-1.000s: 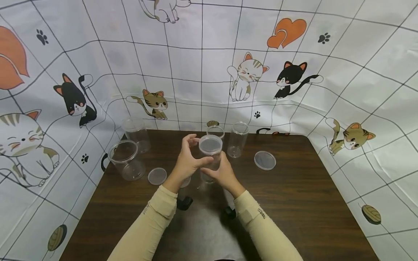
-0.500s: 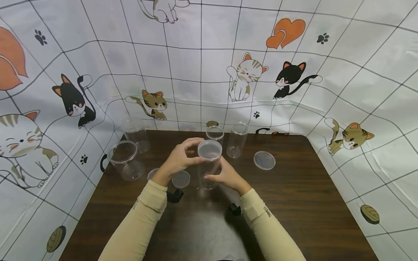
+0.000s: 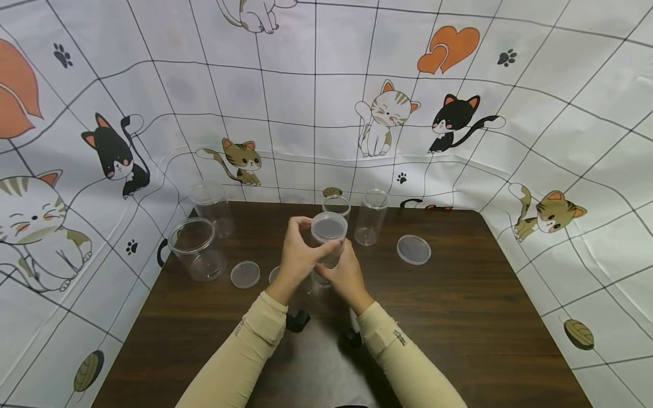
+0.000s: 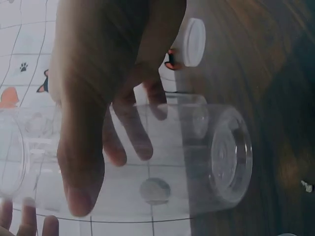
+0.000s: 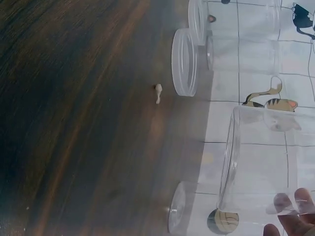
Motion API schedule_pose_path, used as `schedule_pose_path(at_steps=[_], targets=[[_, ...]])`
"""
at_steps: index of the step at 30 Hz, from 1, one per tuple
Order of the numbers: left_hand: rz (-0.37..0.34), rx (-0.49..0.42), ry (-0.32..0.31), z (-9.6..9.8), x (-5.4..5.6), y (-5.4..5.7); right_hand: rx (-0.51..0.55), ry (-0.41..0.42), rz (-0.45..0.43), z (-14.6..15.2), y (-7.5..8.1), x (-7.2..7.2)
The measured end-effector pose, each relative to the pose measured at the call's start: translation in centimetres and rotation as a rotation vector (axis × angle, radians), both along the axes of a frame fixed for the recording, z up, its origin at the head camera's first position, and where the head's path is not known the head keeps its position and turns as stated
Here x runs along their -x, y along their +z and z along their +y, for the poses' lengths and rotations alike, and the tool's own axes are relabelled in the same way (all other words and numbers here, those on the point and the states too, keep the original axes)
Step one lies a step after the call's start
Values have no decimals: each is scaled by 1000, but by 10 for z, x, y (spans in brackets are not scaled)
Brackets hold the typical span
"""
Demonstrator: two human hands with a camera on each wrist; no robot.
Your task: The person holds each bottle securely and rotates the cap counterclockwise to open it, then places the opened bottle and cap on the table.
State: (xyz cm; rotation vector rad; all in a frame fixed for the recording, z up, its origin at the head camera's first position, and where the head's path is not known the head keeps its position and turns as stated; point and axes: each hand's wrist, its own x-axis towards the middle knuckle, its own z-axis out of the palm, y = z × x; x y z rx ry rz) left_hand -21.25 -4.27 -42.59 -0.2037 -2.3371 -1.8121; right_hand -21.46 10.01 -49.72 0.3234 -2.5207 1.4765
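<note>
In the head view, a tall clear plastic jar (image 3: pixel 330 259) stands upright between both hands, a translucent round lid (image 3: pixel 329 226) on its top. My left hand (image 3: pixel 297 256) grips its upper part, thumb across the near side. Lower down, my right hand (image 3: pixel 349 276) holds the opposite side. The left wrist view shows the jar (image 4: pixel 167 196) lying sideways in the picture, thumb in front and fingers behind the clear wall. Right-hand fingertips (image 5: pixel 290 209) touch the jar (image 5: pixel 261 162) in the right wrist view. I cannot tell whether its base touches the table.
Two wide open jars, one nearer (image 3: pixel 196 249) and one farther back (image 3: pixel 214 209), stand at the left. Slimmer jars (image 3: pixel 371 218) stand behind the hands. Loose lids lie left (image 3: pixel 245 275) and right (image 3: pixel 414 250) on the brown table (image 3: pixel 459 328). A patterned curtain (image 3: pixel 296 96) hangs behind.
Half a second ago the hands were farther apart and the jar slightly lower and nearer. Both hands have since swung inward around it, and the jar has risen a little.
</note>
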Motion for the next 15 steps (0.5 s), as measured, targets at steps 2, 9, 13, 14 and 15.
schedule_pose_path(at_steps=[2,9,13,14,15], targets=[[6,0,17,1,-1,-1,-2,-16,6,-2,1,0],[11,25,-90,-23,8,1,60,117,-27,5,5,5],[-10,81,-227,-40,13,8,74,251,-69,15,7,9],[-18,86,-261,-43,14,10,76,286,-78,18,7,10],[-27,96,-284,-46,15,11,76,318,-88,20,7,11]])
